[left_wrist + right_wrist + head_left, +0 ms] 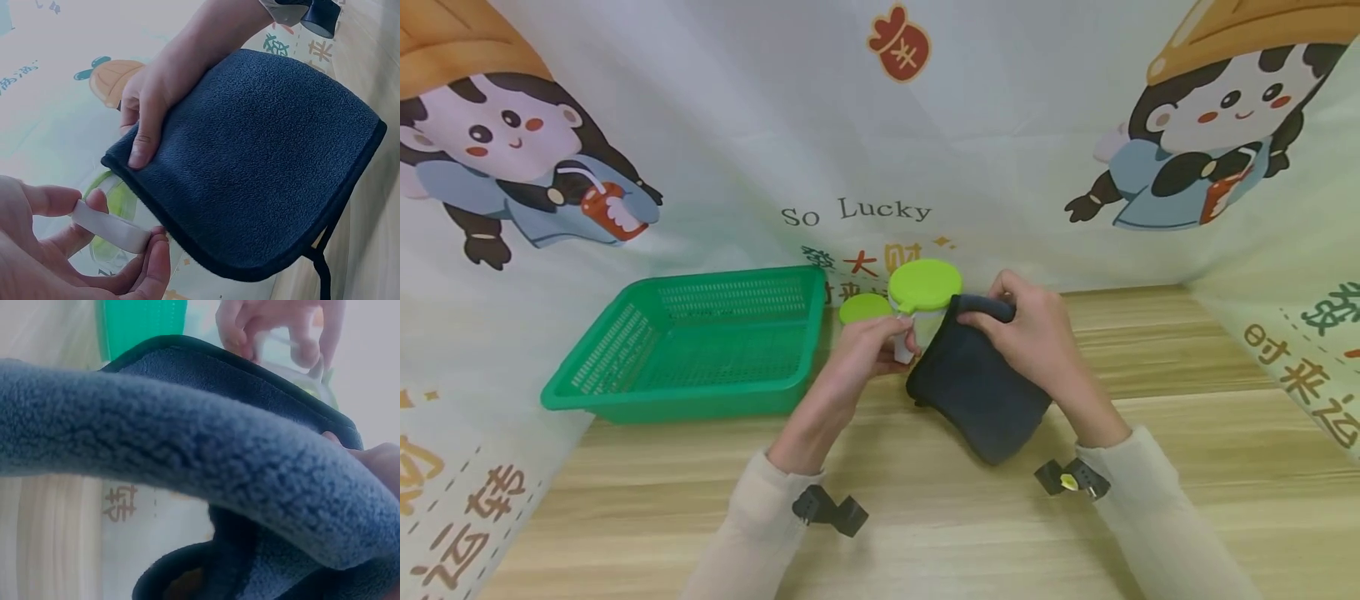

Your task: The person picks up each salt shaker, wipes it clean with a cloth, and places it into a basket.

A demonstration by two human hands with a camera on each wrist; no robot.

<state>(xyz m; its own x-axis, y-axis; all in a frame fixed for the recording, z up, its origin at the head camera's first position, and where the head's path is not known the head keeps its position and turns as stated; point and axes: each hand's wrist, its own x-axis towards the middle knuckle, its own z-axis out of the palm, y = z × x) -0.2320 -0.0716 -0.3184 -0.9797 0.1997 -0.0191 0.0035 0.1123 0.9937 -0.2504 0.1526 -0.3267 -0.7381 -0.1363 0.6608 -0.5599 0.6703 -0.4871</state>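
Observation:
My right hand [1037,333] grips the top edge of a dark blue-grey fleece cloth [985,400], its thumb pressed on the folded edge. The cloth hangs down over the table; in the left wrist view it spreads wide, with black edging and a hanging loop [320,265]. My left hand [867,342] pinches a small white rounded piece [112,228] between thumb and fingers, close to the cloth's edge. Right behind that hand stands a clear container with a lime-green lid [925,283]. A second, lower lime-green lid [863,308] shows to its left, partly hidden by my hand.
A green plastic basket [700,404] with slotted walls sits on the left of the wood-grain table [925,542]. A printed white backdrop [1022,150] rises behind the table and along both sides. Dark cameras are strapped to both wrists.

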